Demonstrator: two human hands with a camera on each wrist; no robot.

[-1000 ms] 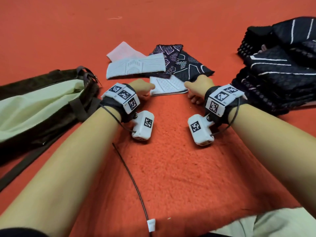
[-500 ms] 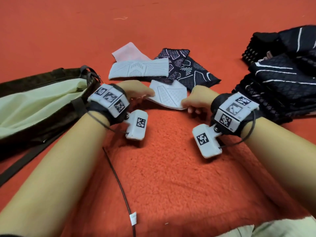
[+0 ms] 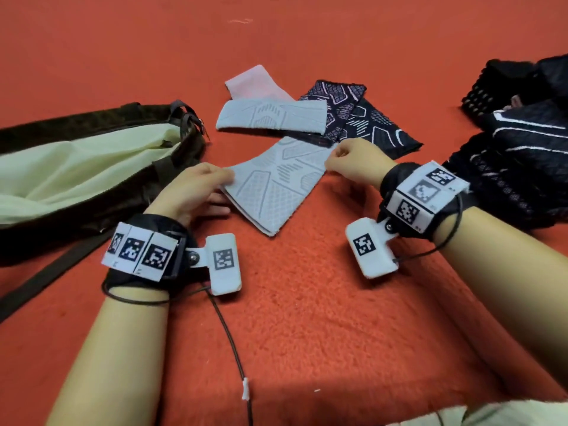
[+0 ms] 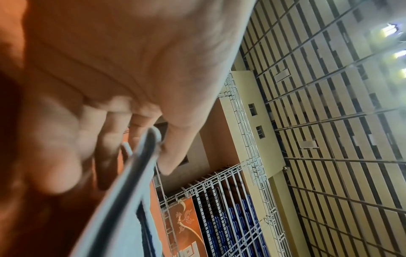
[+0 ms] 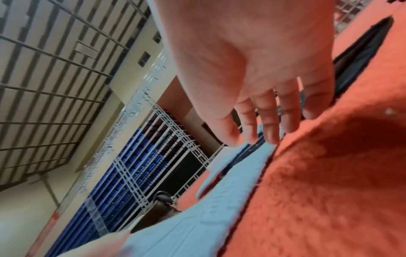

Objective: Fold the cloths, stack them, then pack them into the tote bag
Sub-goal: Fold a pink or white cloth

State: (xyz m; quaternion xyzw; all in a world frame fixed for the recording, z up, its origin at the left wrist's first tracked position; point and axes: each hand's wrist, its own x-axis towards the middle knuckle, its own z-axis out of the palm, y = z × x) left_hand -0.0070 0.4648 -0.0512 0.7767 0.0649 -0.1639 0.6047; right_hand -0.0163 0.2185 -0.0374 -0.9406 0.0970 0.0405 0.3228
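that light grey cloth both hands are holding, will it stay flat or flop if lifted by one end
Probably flop: the grey cloth already bends between the left hand and right hand. It looks thin and light in the left wrist view, its folded edge pinched easily. The layers may slide apart, since the edges near the carpet hang loose.

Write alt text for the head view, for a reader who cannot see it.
Both hands hold one pale grey patterned cloth above an orange carpet: the left hand at its left edge, the right hand pinching its far right corner. An open brown tote bag with pale green lining lies to the left.
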